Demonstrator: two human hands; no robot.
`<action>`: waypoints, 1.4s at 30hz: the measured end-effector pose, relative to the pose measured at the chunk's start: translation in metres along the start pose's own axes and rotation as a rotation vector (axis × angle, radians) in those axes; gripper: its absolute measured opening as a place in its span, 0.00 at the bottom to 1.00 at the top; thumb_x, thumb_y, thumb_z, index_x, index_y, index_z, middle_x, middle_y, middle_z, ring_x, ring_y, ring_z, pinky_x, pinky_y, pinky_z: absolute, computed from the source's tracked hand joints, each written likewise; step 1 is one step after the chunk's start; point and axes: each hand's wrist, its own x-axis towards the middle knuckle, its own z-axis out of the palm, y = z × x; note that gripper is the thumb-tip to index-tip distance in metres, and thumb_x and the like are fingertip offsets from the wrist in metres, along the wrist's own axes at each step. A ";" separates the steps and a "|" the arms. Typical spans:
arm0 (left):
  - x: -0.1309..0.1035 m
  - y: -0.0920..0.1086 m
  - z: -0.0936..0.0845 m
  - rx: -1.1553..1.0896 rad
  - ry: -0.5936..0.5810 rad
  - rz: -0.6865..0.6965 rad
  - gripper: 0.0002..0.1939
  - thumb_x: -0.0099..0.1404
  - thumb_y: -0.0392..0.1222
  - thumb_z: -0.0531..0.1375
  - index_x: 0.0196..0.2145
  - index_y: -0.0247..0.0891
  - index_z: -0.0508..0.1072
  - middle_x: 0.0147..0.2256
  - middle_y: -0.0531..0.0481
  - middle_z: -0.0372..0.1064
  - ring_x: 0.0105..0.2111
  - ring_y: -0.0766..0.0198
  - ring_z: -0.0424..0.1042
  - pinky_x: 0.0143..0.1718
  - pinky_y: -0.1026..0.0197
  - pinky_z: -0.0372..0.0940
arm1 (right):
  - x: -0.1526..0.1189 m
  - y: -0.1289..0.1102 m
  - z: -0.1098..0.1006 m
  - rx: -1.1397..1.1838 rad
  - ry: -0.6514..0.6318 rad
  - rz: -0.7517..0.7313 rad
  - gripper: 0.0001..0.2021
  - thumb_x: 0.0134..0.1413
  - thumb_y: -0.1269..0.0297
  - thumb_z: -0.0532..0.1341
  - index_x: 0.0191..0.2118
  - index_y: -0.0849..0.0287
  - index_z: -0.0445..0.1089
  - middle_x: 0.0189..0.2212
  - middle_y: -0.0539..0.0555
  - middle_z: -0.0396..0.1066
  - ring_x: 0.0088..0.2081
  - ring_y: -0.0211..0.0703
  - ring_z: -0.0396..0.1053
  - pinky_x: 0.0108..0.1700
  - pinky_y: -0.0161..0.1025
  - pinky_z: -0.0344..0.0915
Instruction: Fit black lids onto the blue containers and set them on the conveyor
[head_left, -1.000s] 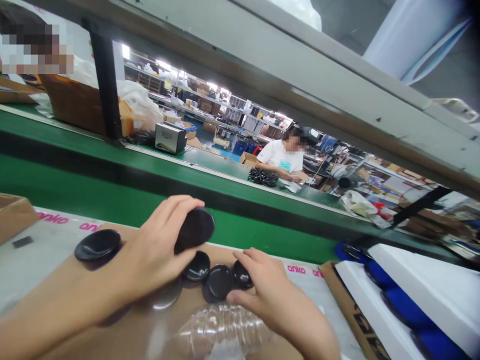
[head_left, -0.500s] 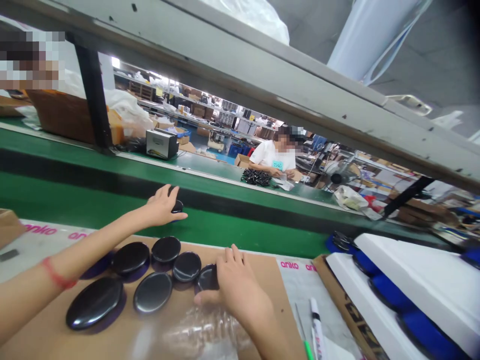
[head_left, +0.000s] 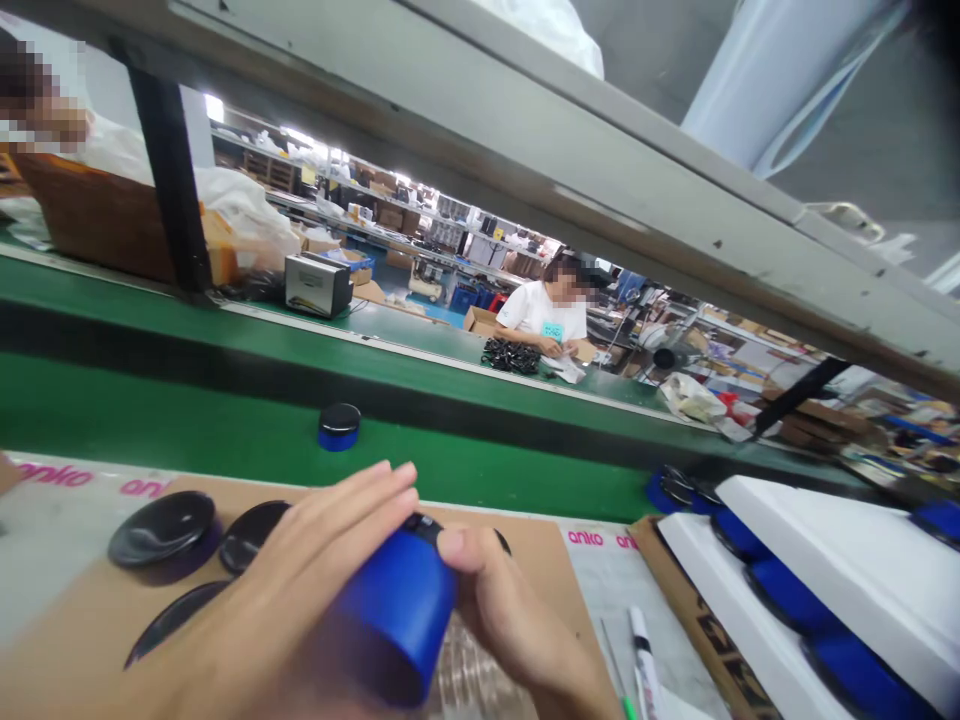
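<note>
Left hand [head_left: 292, 590] and right hand [head_left: 514, 615] clasp a smooth, curved blue piece [head_left: 412, 595], apparently plastic.

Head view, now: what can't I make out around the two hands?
In the head view:
- Left hand: thumb hidden, so its grip is unclear.
- Blue piece: far side, covered by the left hand.
- Right hand: most fingers, behind the blue piece.
- Clear ridged plastic: full shape, covered by the blue piece and cut off by the bottom edge.
- White pen: lettering too small and blurred.
</note>
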 end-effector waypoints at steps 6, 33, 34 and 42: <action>-0.009 0.004 0.006 -0.088 0.070 -0.031 0.34 0.74 0.59 0.56 0.71 0.51 0.51 0.65 0.54 0.58 0.64 0.60 0.62 0.72 0.65 0.48 | 0.004 0.011 0.032 0.217 -0.031 0.061 0.26 0.70 0.44 0.52 0.50 0.57 0.79 0.46 0.56 0.79 0.54 0.52 0.75 0.64 0.50 0.67; -0.005 0.008 0.010 -0.136 0.075 -0.349 0.28 0.64 0.36 0.58 0.59 0.60 0.63 0.54 0.58 0.63 0.55 0.67 0.70 0.59 0.72 0.59 | -0.004 0.000 0.052 0.473 -0.060 -0.007 0.28 0.57 0.48 0.71 0.59 0.53 0.68 0.56 0.55 0.74 0.59 0.53 0.72 0.61 0.43 0.66; -0.005 0.008 0.009 -0.124 0.074 -0.352 0.29 0.63 0.36 0.59 0.59 0.60 0.63 0.54 0.57 0.63 0.55 0.65 0.70 0.58 0.69 0.61 | -0.004 0.000 0.053 0.469 -0.054 0.000 0.29 0.55 0.50 0.73 0.58 0.53 0.68 0.56 0.55 0.75 0.59 0.53 0.72 0.61 0.44 0.67; -0.013 0.014 -0.003 0.075 0.017 -0.319 0.34 0.61 0.47 0.59 0.64 0.60 0.60 0.56 0.54 0.65 0.55 0.60 0.74 0.50 0.66 0.75 | -0.008 -0.007 0.041 0.684 -0.217 0.112 0.35 0.45 0.63 0.78 0.60 0.51 0.68 0.55 0.52 0.77 0.59 0.50 0.75 0.58 0.40 0.69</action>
